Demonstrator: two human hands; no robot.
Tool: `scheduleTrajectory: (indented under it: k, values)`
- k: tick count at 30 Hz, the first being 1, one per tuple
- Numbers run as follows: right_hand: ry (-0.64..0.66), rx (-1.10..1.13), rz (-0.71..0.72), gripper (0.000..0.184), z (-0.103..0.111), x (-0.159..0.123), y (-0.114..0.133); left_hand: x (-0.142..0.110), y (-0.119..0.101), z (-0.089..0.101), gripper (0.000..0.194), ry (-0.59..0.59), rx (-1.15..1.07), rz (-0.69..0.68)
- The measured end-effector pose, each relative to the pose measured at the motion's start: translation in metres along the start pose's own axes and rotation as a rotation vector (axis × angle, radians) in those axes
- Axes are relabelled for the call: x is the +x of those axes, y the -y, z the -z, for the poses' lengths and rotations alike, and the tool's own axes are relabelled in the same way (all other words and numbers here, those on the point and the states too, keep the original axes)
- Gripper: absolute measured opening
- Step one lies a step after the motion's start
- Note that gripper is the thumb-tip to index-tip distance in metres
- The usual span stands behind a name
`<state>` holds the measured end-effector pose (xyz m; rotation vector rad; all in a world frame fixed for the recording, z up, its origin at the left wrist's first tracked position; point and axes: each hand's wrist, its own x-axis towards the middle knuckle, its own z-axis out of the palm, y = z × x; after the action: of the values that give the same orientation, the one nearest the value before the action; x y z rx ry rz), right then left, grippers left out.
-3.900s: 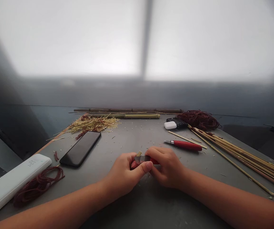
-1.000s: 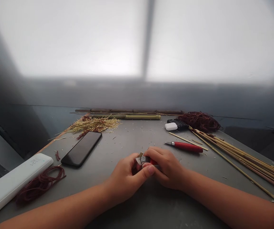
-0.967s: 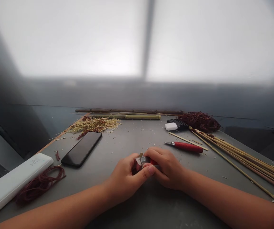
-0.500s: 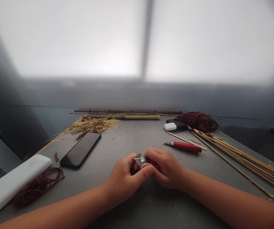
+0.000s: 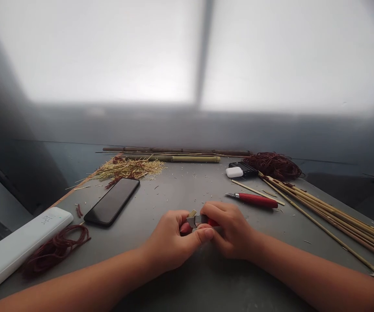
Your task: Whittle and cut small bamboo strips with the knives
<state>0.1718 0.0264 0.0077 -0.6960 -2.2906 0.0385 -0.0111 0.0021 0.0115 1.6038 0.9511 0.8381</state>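
Note:
Near the table's front middle, my two hands meet. My right hand (image 5: pixel 230 229) is closed round the red and grey handle of a utility knife (image 5: pixel 200 220), its short blade pointing left. My left hand (image 5: pixel 165 240) pinches a small bamboo strip (image 5: pixel 192 213), whose end shows just behind the blade; the rest of it is hidden by fingers. The left thumb reaches across below the knife, close to the right fingers. Whether the blade touches the strip I cannot tell. Beyond my right hand lies a second knife with a red handle (image 5: pixel 258 200).
Bamboo sticks (image 5: pixel 333 212) lie along the right, below a heap of dark red cord (image 5: pixel 273 165). A white case (image 5: pixel 234 172) rests by a black object. At left are a phone (image 5: pixel 113 203), a white power bank (image 5: pixel 27 242), a cord coil (image 5: pixel 58 249) and bamboo shavings (image 5: pixel 133 169).
The whole view has shifted slightly to the right. The knife and the strip have turned a little between my fingers; both hands keep their hold.

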Motion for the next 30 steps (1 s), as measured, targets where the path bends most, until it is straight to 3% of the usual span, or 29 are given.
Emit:
scheduleTrajectory:
  k: [14, 30]
  values:
    - [-0.057, -0.125, -0.027, 0.02, -0.004, -0.004, -0.0026, 0.0003, -0.0092, -0.0045, 0.053, -0.066, -0.075, 0.071]
    - [-0.15, -0.287, -0.102, 0.034, -0.0052, -0.0028, -0.0057, 0.0042, -0.0001, -0.0063, 0.067, -0.207, -0.063, 0.169]
